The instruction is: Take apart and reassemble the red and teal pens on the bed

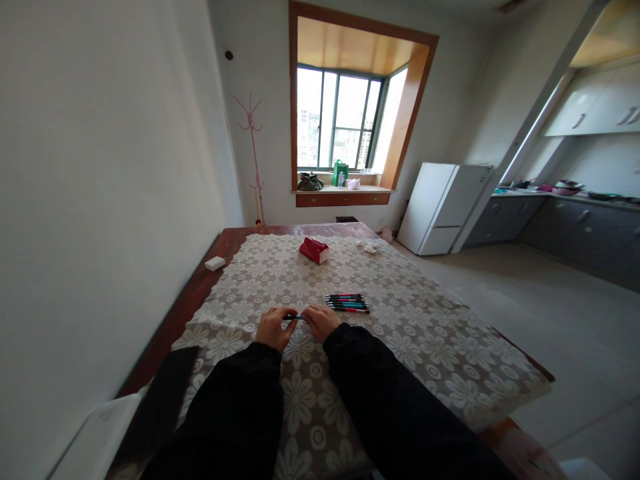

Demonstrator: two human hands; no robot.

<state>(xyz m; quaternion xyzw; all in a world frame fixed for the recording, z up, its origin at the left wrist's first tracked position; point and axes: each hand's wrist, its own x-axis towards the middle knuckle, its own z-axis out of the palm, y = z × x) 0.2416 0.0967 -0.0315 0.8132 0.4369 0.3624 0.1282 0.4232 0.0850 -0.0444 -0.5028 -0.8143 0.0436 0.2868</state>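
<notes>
Between my two hands lies a slim black and blue pen (pixel 299 317), held level just above or on the flowered tablecloth (pixel 300 400). My left hand (pixel 273 327) pinches its black end between thumb and fingers. The fingers of my right hand (pixel 320 321) close round the blue end and hide part of it. Just beyond my right hand, several pens (pixel 347 303) in black, red and blue lie side by side in a row on the cloth.
A red tissue pack (pixel 314 250) and crumpled white tissues (pixel 369 247) lie farther back. On the left wooden edge sits a small white box (pixel 215 263). A dark flat panel (pixel 167 400) is at the near left, beside the wall. A white fridge (pixel 443 207) stands beyond the table.
</notes>
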